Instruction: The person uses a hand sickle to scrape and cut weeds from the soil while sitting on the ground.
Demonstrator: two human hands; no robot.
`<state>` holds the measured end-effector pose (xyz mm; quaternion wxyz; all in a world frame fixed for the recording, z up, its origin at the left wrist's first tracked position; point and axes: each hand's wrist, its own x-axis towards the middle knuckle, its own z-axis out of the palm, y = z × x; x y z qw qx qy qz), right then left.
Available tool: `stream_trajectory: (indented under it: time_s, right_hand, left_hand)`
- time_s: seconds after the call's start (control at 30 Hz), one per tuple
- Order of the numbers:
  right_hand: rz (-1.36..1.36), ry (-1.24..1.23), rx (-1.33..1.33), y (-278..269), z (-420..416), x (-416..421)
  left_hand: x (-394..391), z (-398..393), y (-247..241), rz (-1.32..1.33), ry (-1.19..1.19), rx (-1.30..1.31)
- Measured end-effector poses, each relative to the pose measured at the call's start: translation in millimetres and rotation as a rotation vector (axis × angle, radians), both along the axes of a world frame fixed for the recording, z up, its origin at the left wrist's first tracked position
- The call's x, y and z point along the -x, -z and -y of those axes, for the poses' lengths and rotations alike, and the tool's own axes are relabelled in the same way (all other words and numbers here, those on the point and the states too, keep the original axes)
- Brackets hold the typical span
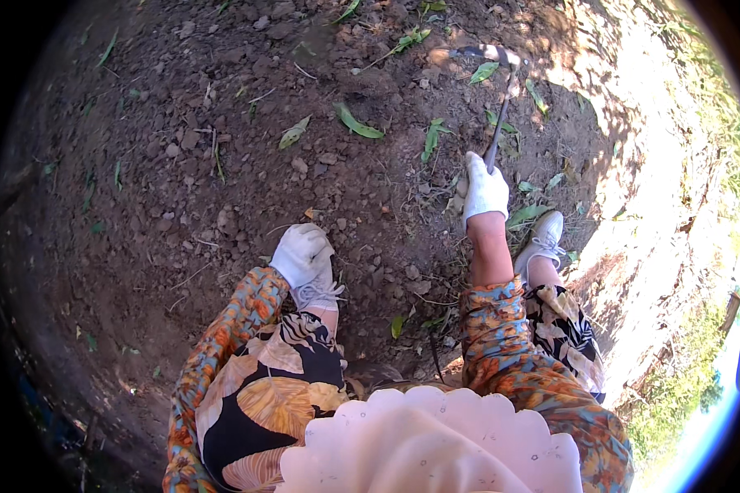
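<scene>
My right hand (486, 188), in a white knit glove, grips the handle end of a sickle (501, 117). Its thin shaft points away from me, and the dark, slightly curved blade (484, 53) turns off to the left at the far end. The blade lies on or just over the soil, beside a green leaf (484, 73). My left hand (303, 254), also gloved in white, is bent down over the toe of my left shoe (318, 293). Its fingertips and palm side are hidden, so I cannot tell whether anything is in it.
Brown, crumbly soil (222, 166) with clods, dry stems and scattered green leaves (357, 121) spreads before me. My right shoe (544, 241) stands right of my right wrist. Sunlit ground (641, 234) and grass (672, 394) lie at the right. A pale scalloped cloth (431, 444) covers my front.
</scene>
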<state>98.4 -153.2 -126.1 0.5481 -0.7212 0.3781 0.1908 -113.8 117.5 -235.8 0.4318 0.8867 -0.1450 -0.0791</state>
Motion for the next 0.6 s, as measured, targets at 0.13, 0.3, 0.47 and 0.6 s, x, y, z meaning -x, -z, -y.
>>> stream_trajectory:
  time_s: [0.13,0.3,0.47,0.6]
  right_hand:
    - [0.367,0.097,-0.981,-36.1,-2.7,-14.5]
    - [-0.334,-0.025,-0.666,75.6,-50.7,39.0]
    - [-0.582,-0.166,-0.524,40.7,-55.8,57.1]
    - [-0.156,-0.053,-0.565,9.3,-52.7,21.7]
  left_hand:
    - [2.4,-1.0,-0.4,-0.017,0.009,-0.003]
    - [-6.9,6.9,0.6,0.025,0.023,0.015]
    - [-0.8,-0.2,-3.9,0.007,-0.004,0.032]
    - [3.1,-0.6,-0.7,-0.011,-0.02,0.014]
